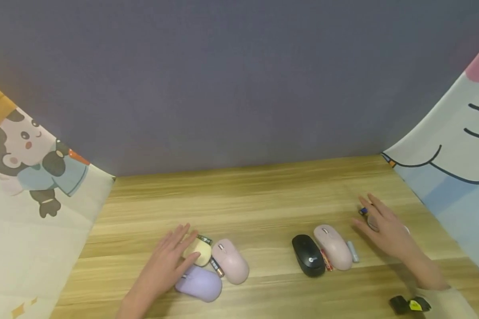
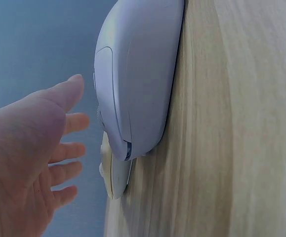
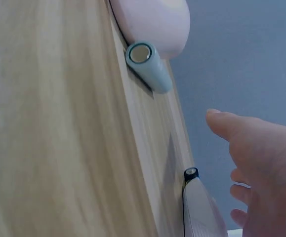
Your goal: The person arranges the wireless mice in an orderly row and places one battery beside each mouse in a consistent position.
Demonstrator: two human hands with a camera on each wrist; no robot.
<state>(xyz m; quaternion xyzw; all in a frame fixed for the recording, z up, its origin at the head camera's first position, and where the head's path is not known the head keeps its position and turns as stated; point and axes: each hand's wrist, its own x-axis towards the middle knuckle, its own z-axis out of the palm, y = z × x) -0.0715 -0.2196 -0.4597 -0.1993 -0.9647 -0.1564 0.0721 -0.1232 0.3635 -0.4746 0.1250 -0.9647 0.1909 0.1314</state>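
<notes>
My left hand (image 1: 168, 260) hovers with extended fingers over a pale yellow mouse (image 1: 202, 254) and the edge of a purple mouse (image 1: 201, 283). In the left wrist view the hand (image 2: 26, 153) is apart from the purple mouse (image 2: 143, 74), with the yellow mouse (image 2: 115, 173) beyond it. My right hand (image 1: 389, 232) hangs, fingers spread, over a whitish mouse (image 1: 372, 223) that it mostly hides. A dark blue battery (image 1: 363, 211) lies by that mouse. The right wrist view shows a gap between the hand (image 3: 268, 163) and this mouse (image 3: 202, 212).
A pink mouse (image 1: 231, 262) and two batteries, one dark (image 1: 205, 239) and one striped (image 1: 217, 267), lie by the left group. Right of centre are a black mouse (image 1: 308, 257), a red battery (image 1: 326, 260), another pink mouse (image 1: 333, 248) and a pale blue battery (image 1: 353, 251).
</notes>
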